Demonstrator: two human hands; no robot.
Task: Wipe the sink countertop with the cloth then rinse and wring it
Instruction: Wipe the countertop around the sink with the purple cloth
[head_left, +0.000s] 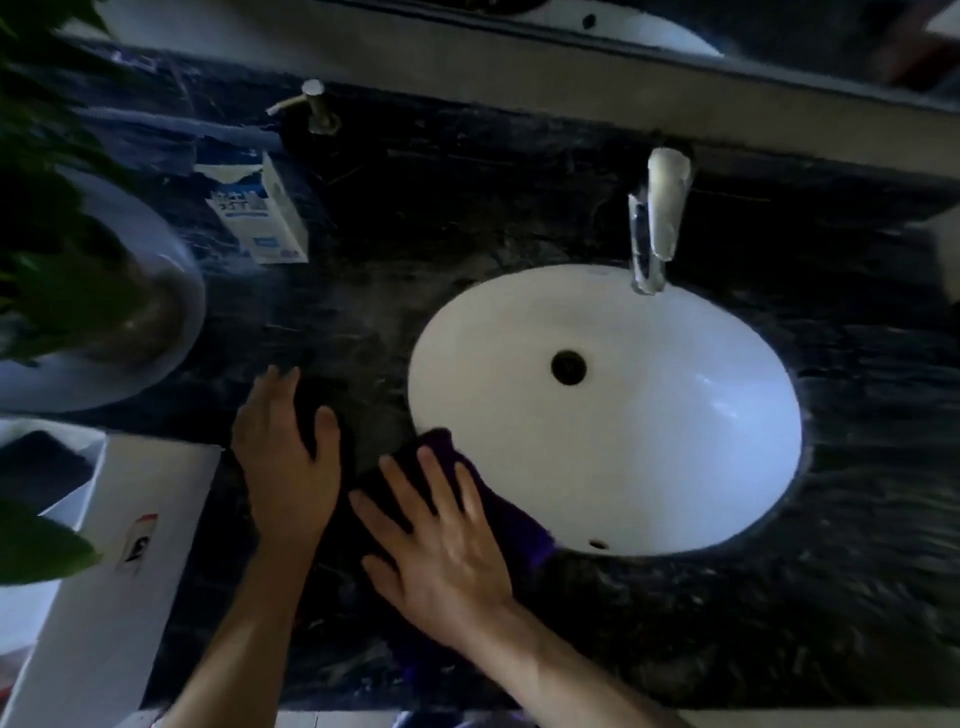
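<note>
Cloth (498, 499), soft and limp, lies at the sink's (675, 467) seven o'clock rim on the bench (727, 623); both flat, released hands, left hand (285, 457) and right hand (441, 540), press it; best bunched mid-fold.

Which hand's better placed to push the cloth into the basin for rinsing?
The right hand, probably: it lies flat on the cloth, whose edge overhangs the sink rim. The left hand is farther away.

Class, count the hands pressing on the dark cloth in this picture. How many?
2. The left hand lies flat on the cloth's left end; the right hand presses it beside the sink rim.
</note>
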